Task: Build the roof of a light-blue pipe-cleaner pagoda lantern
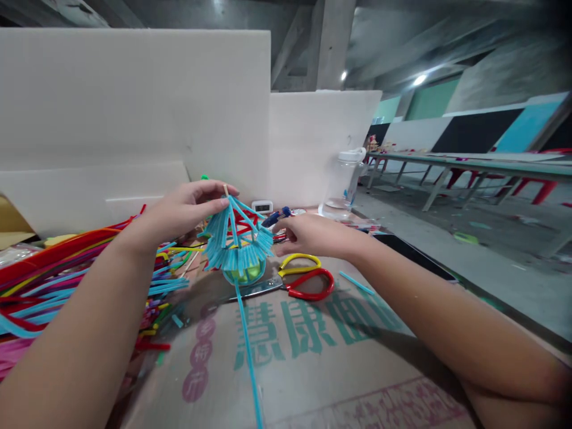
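A craft workshop in a bare concrete hall is indicated: long worktables at right, piled pipe cleaners lower left, white partition boards.

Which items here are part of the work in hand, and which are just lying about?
In hand:
left hand pinching the stick of the blue pipe-cleaner umbrella
right hand beside the umbrella
loose blue strand hanging from it

Lying about:
scissors
pipe-cleaner pile
water bottle
cardboard sheet

Red-yellow scissors on cardboard; clear bottle by white partition.
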A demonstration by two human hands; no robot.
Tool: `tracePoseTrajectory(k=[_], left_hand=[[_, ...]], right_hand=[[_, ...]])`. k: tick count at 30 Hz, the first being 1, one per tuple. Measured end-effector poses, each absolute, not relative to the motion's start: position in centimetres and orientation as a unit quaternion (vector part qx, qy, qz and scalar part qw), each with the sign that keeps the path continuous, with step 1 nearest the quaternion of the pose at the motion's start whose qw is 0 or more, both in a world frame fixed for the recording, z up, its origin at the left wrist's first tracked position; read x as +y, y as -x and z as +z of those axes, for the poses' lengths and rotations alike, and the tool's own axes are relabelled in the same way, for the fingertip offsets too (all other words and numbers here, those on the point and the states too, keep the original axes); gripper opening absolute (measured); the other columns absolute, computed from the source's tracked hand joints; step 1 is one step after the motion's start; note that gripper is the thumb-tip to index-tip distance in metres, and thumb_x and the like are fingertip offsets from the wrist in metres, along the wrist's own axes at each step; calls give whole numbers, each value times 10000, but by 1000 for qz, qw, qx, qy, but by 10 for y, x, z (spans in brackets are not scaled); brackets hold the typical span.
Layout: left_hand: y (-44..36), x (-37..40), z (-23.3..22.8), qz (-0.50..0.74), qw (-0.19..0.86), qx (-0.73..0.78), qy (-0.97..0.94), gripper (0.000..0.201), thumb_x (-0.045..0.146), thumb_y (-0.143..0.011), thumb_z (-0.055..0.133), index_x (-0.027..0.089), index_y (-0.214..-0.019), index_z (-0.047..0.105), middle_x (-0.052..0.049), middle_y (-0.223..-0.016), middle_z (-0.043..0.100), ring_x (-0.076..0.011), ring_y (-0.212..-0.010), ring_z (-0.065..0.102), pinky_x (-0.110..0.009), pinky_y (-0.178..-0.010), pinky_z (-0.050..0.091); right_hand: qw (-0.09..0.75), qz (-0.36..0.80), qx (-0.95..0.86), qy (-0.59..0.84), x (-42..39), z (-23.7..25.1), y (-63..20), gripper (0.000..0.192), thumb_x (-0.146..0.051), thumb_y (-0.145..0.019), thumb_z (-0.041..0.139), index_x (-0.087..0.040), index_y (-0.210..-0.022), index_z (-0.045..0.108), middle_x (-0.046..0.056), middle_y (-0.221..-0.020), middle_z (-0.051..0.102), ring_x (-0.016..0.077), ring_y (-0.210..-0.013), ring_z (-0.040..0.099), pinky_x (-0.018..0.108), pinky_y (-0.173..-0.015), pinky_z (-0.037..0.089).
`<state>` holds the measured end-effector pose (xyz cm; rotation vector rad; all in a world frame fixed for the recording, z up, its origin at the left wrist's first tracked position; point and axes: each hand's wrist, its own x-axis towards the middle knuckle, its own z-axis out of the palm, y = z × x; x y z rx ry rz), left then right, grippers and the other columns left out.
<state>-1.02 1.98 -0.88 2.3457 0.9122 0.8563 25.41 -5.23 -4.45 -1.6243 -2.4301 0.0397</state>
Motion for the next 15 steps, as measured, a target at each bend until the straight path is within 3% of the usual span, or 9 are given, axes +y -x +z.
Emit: tracePoseTrajectory(k=[4,9,15], left_hand=[[11,21,-10,319,242,331,-855,388,455,-817,643,275,-1161,662,-42,-827,711,-210,-712,692,-307,-550,531],[11,24,-11,327,247,327,-852,395,441,-808,654,259,-1159,664,-36,-829,714,-198,-705,680,-293,-554,524],[11,20,-10,326,244,333,-851,395,444,-807,652,257,-1154,674,-39,-863,718,-191,-728,677,-277,-559,518]], right_hand=[[41,65,-825,561,-47,-46,-262,544,-600,-804,655,-219,-1188,707,95,-1013,739,223,-808,659,286,-599,408],[20,186,-874,447,-43,-45,-265,453,-538,-910,549,-212,-1183,706,62,-1150,716,184,-945,650,251,-732,450],[73,161,-861,477,-37,-58,-255,285,-403,-835,672,-174,-989,742,30,-816,674,144,-699,562,249,-602,375]])
